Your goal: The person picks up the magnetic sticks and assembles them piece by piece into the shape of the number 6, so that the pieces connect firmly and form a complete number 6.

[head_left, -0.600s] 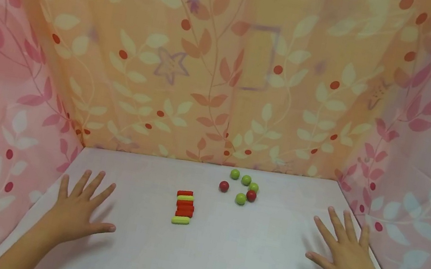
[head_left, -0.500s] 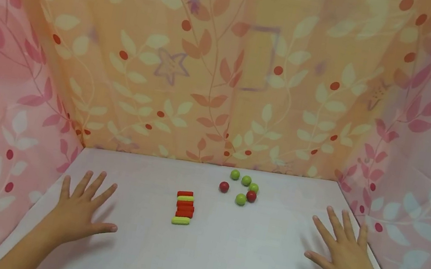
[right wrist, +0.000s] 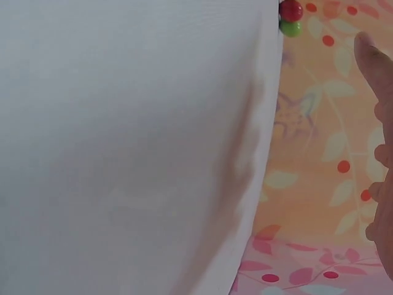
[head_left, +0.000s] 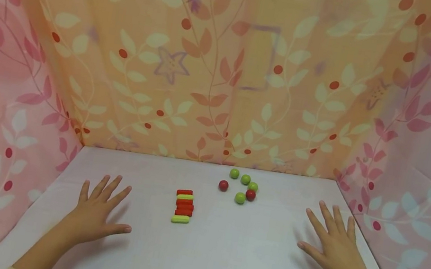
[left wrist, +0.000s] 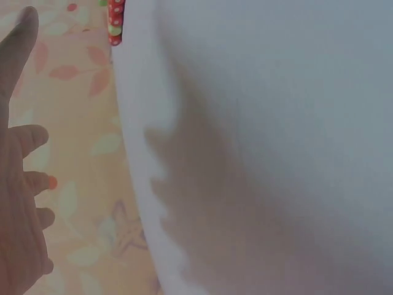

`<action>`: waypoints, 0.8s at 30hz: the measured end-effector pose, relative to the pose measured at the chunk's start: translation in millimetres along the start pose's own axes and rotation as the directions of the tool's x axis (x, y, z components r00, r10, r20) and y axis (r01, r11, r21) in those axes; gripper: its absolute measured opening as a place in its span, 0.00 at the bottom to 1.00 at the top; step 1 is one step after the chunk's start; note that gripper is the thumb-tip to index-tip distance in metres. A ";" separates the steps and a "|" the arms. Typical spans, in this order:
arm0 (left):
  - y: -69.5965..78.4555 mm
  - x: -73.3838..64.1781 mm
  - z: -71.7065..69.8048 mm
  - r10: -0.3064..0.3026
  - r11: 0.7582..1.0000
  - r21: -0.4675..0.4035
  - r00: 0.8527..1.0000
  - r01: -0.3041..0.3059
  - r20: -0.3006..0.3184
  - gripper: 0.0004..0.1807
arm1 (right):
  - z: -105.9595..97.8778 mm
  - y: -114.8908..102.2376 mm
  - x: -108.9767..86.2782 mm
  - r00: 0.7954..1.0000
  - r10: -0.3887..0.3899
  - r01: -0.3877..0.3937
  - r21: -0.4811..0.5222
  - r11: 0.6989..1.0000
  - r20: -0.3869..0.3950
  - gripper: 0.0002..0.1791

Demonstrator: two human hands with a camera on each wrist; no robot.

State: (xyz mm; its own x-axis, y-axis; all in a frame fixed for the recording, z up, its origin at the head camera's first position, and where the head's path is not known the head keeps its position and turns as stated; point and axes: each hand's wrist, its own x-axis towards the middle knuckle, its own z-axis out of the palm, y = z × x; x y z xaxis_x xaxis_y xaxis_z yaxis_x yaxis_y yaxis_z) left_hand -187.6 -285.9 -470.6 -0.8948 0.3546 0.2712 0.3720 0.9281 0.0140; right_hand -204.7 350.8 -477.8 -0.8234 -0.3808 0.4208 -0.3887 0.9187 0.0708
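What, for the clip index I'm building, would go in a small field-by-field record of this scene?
Surface: white table
Backdrop: patterned orange cloth
Column: red sticks and two yellow-green sticks, lying crosswise
Group: four green balls, two red balls, near the back edge
Left hand: over the table, fingers spread, holding nothing
Right hand: likewise
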 end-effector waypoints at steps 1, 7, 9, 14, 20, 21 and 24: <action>1.8 1.2 1.9 0.000 1.000 -0.008 1.000 0.000 -0.004 0.54 | 0.4 -1.0 1.4 1.000 -0.002 0.002 0.002 1.000 0.000 0.49; 11.7 9.2 15.0 -0.030 0.999 -0.043 0.999 0.029 -0.011 0.54 | 3.7 -8.1 10.9 1.000 0.009 -0.009 0.025 1.000 -0.003 0.48; 15.5 11.6 18.4 -0.039 0.998 -0.055 0.999 0.039 -0.009 0.54 | 4.9 -11.1 14.5 1.000 0.013 -0.012 0.033 0.999 -0.004 0.48; 28.3 16.5 23.3 -0.032 0.990 -0.139 0.999 0.029 -0.014 0.54 | 7.6 -20.1 23.2 1.000 0.008 -0.007 0.064 0.998 -0.021 0.47; 42.2 22.5 29.3 -0.028 0.975 -0.221 1.000 0.029 0.007 0.53 | 13.1 -29.8 34.7 0.998 -0.002 0.009 0.112 0.994 -0.059 0.46; 44.1 23.8 30.3 -0.027 0.971 -0.236 1.000 0.027 0.004 0.53 | 13.9 -31.3 36.9 0.998 -0.003 0.012 0.126 0.992 -0.066 0.45; 50.2 27.8 32.2 -0.041 0.959 -0.280 0.999 0.039 -0.002 0.51 | 16.3 -36.0 43.4 0.997 0.000 0.014 0.161 0.987 -0.082 0.45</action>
State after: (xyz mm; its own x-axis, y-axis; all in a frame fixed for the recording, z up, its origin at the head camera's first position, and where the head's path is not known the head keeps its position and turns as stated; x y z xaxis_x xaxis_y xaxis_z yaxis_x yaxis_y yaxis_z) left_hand -201.8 -225.8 -493.3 -0.9089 0.3162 0.2720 0.3912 0.8724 0.2930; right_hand -233.2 299.5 -476.8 -0.7864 -0.3712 0.4938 -0.4613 0.8845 -0.0697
